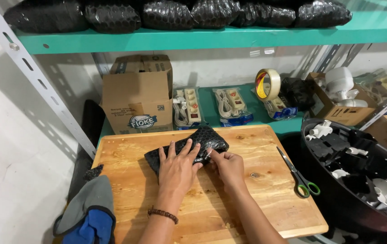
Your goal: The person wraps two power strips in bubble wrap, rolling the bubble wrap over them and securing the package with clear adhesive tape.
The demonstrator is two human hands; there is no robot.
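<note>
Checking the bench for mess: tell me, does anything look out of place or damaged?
Nothing stands out. Both hands press a black bubble-wrapped parcel on the wooden board; scissors lie flat beside them.

The black bubble-wrapped bundle [189, 147] is lying on the rectangular wooden board [257, 199], under the left hand [177, 169], with the right hand [228, 166] touching its right end. The green-handled metal scissors [298, 174] are lying on the board, right of both hands. The brown cardboard box [138, 97] is standing behind the board.
</note>
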